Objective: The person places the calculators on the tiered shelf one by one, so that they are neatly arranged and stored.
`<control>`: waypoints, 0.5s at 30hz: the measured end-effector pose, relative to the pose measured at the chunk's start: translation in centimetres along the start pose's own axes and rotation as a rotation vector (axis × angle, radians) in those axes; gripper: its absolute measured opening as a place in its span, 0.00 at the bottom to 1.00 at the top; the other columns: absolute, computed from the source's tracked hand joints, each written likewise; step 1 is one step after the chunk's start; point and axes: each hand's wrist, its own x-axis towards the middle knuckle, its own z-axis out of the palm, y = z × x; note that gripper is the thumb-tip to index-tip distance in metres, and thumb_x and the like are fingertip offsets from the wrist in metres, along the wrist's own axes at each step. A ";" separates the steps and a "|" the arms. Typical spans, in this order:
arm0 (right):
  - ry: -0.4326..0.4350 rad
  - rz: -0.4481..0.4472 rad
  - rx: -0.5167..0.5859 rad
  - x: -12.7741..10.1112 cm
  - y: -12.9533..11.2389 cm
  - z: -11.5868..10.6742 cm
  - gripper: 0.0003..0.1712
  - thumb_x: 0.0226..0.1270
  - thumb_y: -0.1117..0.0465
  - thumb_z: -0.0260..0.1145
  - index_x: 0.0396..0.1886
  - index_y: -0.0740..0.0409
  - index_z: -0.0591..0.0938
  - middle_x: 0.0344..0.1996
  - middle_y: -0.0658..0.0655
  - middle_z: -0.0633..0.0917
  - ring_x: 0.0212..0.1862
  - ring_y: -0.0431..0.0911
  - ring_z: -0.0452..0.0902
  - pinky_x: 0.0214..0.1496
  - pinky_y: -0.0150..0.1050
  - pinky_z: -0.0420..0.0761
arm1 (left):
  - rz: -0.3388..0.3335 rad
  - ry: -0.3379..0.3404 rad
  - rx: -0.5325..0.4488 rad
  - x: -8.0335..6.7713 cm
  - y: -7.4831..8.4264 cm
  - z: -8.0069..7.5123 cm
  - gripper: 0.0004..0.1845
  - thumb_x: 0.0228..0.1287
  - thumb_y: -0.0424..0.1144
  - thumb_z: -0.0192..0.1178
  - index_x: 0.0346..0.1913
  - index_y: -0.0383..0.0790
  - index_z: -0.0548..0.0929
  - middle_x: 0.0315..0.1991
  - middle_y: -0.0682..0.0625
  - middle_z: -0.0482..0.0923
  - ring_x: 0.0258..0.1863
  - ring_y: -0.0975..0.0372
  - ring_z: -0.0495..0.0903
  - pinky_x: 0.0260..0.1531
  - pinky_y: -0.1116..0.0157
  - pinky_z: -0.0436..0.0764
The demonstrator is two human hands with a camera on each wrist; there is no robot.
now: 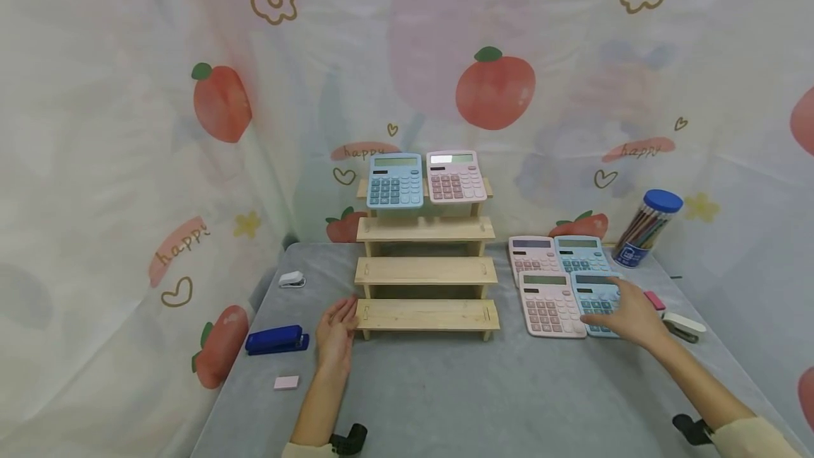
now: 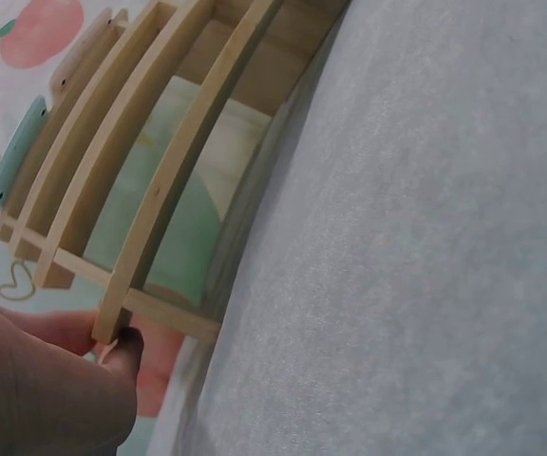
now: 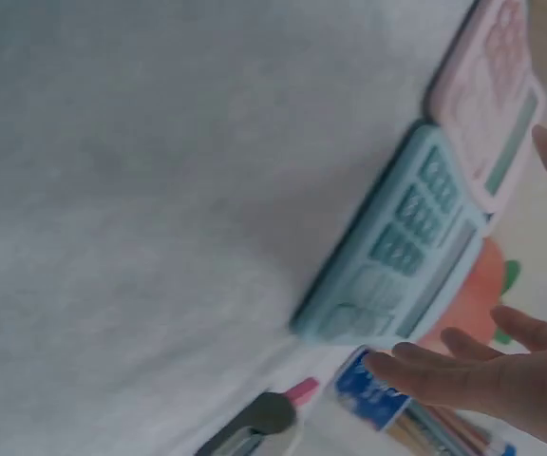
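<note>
A stepped wooden display rack (image 1: 426, 314) stands mid-table, with a blue calculator (image 1: 395, 182) and a pink calculator (image 1: 455, 177) leaning on its top tier. My left hand (image 1: 335, 338) pinches the left end of the lowest shelf (image 2: 164, 180) between thumb and fingers. On the right, my right hand (image 1: 631, 313) hovers with spread fingers above the front blue calculator (image 3: 397, 237); the right wrist view shows a gap between them. Beside that one lies a front pink calculator (image 1: 552, 306). Behind them are another pink calculator (image 1: 531, 249) and another blue calculator (image 1: 581, 253), partly covered.
A blue-lidded jar of pencils (image 1: 645, 228) leans at the back right. Near the right arm lie a pink eraser (image 1: 654, 300) and a white-and-dark stapler (image 1: 684, 326). Leftward are a small white stapler (image 1: 292, 279), a blue stapler (image 1: 276, 340) and a pale pink eraser (image 1: 286, 382).
</note>
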 end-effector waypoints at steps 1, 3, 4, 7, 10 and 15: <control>-0.001 0.001 -0.003 0.0 0.5 0.2 0.70 0.50 0.40 0.84 0.73 0.84 0.57 0.66 0.87 0.64 0.64 0.80 0.61 0.60 0.79 0.66 | -0.001 0.001 0.000 0.0 0.0 0.0 0.32 0.66 0.13 0.51 0.73 0.25 0.61 0.73 0.31 0.68 0.74 0.47 0.70 0.60 0.64 0.79; -0.005 -0.006 -0.013 0.1 1.5 0.5 0.72 0.48 0.41 0.85 0.73 0.85 0.56 0.66 0.88 0.63 0.64 0.81 0.60 0.61 0.79 0.65 | 0.000 0.000 -0.003 0.0 0.0 0.0 0.32 0.66 0.13 0.51 0.73 0.25 0.61 0.73 0.30 0.68 0.74 0.46 0.70 0.59 0.65 0.80; -0.011 -0.005 -0.015 0.1 1.9 0.7 0.73 0.46 0.40 0.85 0.74 0.85 0.55 0.66 0.88 0.62 0.64 0.81 0.60 0.61 0.80 0.65 | 0.002 0.000 -0.004 0.1 0.0 0.0 0.32 0.66 0.13 0.51 0.73 0.25 0.61 0.73 0.30 0.68 0.74 0.46 0.70 0.58 0.66 0.80; -0.023 -0.013 -0.016 0.3 3.0 1.2 0.76 0.42 0.41 0.87 0.74 0.83 0.55 0.66 0.88 0.61 0.64 0.81 0.60 0.61 0.80 0.65 | 0.007 -0.004 -0.008 0.1 -0.2 -0.1 0.33 0.66 0.13 0.51 0.73 0.24 0.61 0.73 0.30 0.68 0.74 0.46 0.69 0.55 0.68 0.81; -0.036 -0.016 -0.009 0.5 3.8 1.7 0.78 0.38 0.41 0.89 0.75 0.81 0.54 0.67 0.88 0.59 0.64 0.80 0.59 0.61 0.80 0.64 | 0.012 -0.010 -0.010 0.2 -0.3 -0.1 0.33 0.66 0.13 0.51 0.73 0.24 0.60 0.73 0.30 0.67 0.74 0.46 0.69 0.54 0.69 0.81; -0.055 -0.040 -0.010 0.8 4.3 2.4 0.82 0.36 0.38 0.89 0.80 0.73 0.50 0.72 0.86 0.53 0.65 0.81 0.56 0.60 0.82 0.64 | 0.019 -0.011 -0.014 0.2 -0.3 -0.2 0.33 0.66 0.12 0.51 0.73 0.24 0.60 0.73 0.29 0.68 0.74 0.45 0.69 0.54 0.68 0.81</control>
